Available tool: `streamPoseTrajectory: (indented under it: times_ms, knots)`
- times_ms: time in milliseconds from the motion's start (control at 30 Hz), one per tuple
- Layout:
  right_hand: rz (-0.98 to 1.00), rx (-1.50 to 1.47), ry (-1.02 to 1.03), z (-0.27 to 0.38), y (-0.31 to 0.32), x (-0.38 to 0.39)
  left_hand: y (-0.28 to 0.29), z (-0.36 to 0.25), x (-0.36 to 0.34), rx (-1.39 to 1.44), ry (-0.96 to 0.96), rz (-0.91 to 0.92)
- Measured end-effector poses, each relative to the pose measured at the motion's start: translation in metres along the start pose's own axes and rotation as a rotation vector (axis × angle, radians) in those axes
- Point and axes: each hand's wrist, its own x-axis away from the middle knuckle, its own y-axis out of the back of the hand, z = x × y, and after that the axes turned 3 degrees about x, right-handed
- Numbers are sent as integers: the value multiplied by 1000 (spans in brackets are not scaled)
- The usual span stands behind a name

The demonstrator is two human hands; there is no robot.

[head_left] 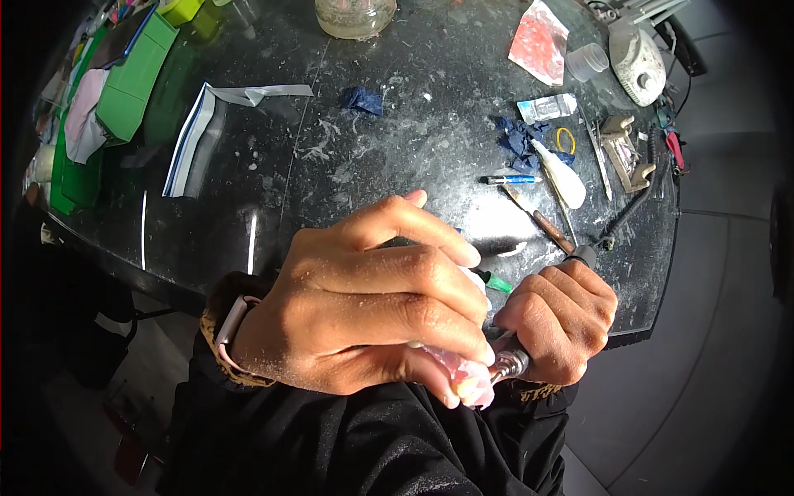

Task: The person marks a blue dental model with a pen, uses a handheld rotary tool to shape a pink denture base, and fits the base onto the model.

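Note:
My left hand (372, 302) is closed in a pinch around a small pink denture (467, 382) with a pale, tooth-like part, held low over my lap. Most of it is hidden by the fingers. In my right hand (566, 318), the fingers wrap round a rotary handpiece (512, 360), whose metal nose points left at the denture. Its bit seems to reach the denture's edge, but I cannot tell if they touch. A dark cord (633, 217) runs off beyond the right hand. Pale dust speckles the left hand and sleeve. A green pointed tip (497, 283) shows between my hands.
On the dusty black table (248, 157) lie a wooden-handled tool (552, 231), a blue pen (511, 179), a white teardrop-shaped thing (564, 178) and blue scraps (521, 142). A handpiece control unit (637, 64) stands far right, a glass jar (356, 18) at the back, a green box (136, 78) left.

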Motion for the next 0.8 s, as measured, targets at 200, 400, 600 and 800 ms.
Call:
streamPoseTrajectory:
  times_ms: [200,400,600,800]
  knots:
    - [13,11,5,0,0,1,0,-1,0,-14,-1,3]
    - [0,-28,18,-4,-2,0,1,1,2,-16,1,5]
    - [-40,-63,-2,-23,6,8,2,2,4,-14,8,-9]
    - [-263,-542,95,-7,-14,9,0,5,8,49,10,-78]
